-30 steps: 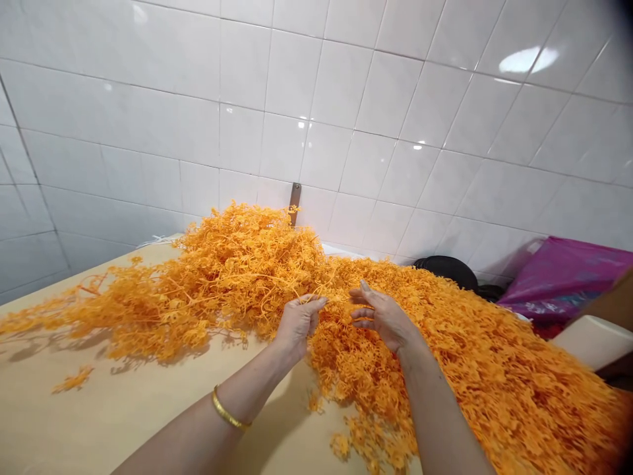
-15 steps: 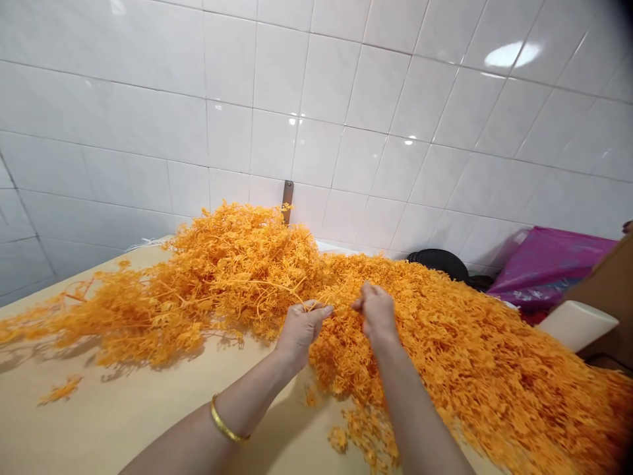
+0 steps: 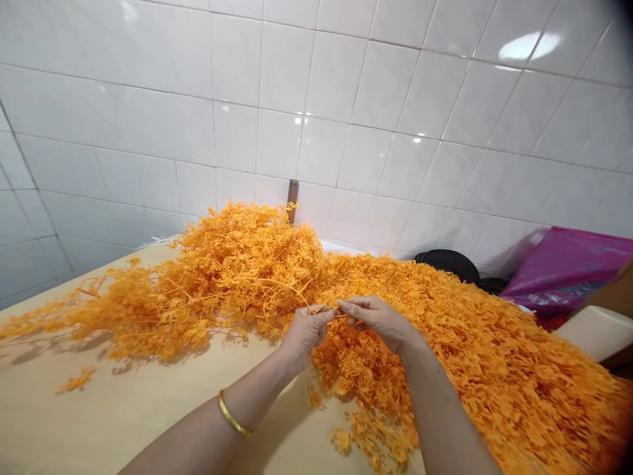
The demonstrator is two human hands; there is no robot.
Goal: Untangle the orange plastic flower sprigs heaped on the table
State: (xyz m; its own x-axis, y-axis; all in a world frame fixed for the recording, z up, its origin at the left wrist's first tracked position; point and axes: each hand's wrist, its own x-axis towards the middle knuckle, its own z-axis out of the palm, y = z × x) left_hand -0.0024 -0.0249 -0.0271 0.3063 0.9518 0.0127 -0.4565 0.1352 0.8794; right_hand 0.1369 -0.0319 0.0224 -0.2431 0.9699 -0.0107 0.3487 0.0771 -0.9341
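A big heap of orange plastic sprigs (image 3: 445,356) covers the right and back of a pale wooden table (image 3: 123,409). My left hand (image 3: 305,331), with a gold bangle (image 3: 234,414) on its wrist, pinches a thin orange sprig stem (image 3: 330,310) at the heap's near edge. My right hand (image 3: 378,320) meets it from the right, fingers closed on the same stem. Both hands hover just above the pile, almost touching each other.
White tiled walls close off the back and left. A pink plastic bag (image 3: 568,270) and a black round object (image 3: 448,262) lie at the back right. A white rounded edge (image 3: 593,333) shows at the far right. Loose sprig bits (image 3: 74,380) lie on the table.
My right hand went from spread fingers to a fist, then moved left and pinched the stem beside my left hand. The left hand has stayed closed on the stem.
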